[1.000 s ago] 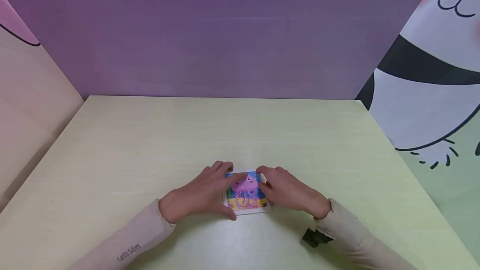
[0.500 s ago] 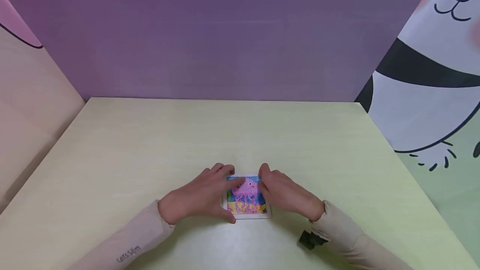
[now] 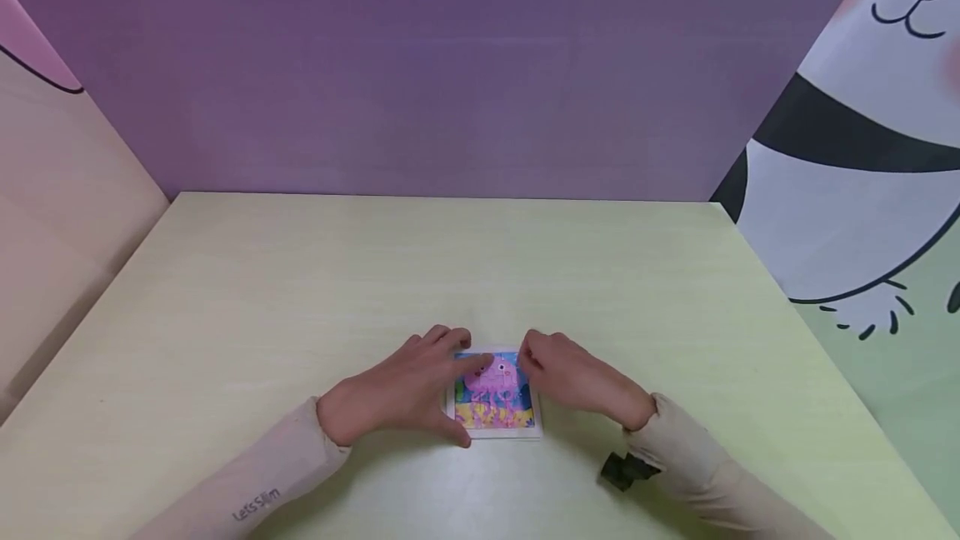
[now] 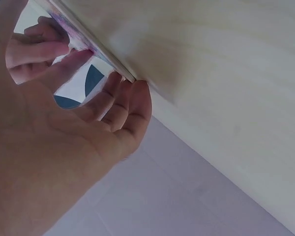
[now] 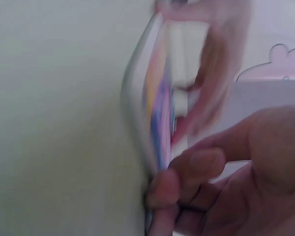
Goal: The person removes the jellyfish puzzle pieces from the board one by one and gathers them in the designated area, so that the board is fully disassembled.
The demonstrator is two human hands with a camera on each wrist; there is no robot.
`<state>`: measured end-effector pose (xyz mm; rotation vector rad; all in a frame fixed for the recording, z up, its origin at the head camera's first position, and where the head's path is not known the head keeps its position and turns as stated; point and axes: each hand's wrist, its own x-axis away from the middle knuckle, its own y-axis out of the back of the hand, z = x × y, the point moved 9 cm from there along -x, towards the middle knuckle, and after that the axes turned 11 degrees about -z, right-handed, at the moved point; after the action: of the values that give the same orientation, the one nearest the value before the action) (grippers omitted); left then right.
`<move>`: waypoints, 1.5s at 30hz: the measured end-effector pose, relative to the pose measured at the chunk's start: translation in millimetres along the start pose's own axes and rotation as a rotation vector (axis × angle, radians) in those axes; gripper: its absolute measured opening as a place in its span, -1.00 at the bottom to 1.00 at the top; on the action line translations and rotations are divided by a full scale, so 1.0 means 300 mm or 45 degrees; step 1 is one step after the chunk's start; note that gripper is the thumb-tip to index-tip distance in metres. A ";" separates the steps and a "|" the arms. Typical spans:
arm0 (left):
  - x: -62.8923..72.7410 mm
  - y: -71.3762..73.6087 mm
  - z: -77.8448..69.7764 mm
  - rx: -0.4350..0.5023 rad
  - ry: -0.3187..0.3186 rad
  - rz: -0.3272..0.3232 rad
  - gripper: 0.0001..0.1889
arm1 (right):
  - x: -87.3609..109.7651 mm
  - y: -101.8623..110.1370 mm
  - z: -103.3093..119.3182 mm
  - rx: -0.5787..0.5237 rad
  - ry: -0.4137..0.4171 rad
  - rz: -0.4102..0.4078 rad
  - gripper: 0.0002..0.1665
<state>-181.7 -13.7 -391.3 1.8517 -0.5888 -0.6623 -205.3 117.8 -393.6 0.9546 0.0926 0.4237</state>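
A small picture board [image 3: 495, 415] with a white border lies near the table's front, showing a pink jellyfish-like creature over yellow ground and blue water. My left hand [image 3: 405, 390] spans its left side, thumb at the near edge and index finger across the picture. In the left wrist view, the other fingertips curl against the edge of the board [image 4: 101, 46]. My right hand [image 3: 577, 373] pinches at the upper right corner, covering it. The right wrist view is blurred; thumb and fingers [image 5: 164, 189] meet there at the board's end.
The pale table [image 3: 375, 273] stretches out beyond the hands to a purple wall [image 3: 450, 65]. A panda drawing [image 3: 855, 215] covers the right wall. A black device [image 3: 626, 472] hangs at the right sleeve.
The board has turned slightly straighter and its near edge sits a little lower in view. The right hand's fingers have drawn together at the upper right corner. The left hand stays nearly still.
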 end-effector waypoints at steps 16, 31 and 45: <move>-0.007 0.002 -0.006 0.025 0.012 -0.008 -0.04 | 0.015 0.014 0.043 0.173 0.073 -0.095 -0.90; -0.016 -0.003 -0.008 -0.006 -0.007 0.011 -0.04 | 0.015 0.027 0.031 0.087 0.166 -0.144 -0.77; 0.031 0.000 -0.135 -0.179 -0.263 -0.047 -0.33 | -0.012 0.046 0.039 0.060 0.275 -0.180 -0.74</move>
<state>-147.5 7.1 -380.4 1.6785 -0.6263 -0.9048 -209.8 114.1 -376.1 0.9394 0.3652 0.3943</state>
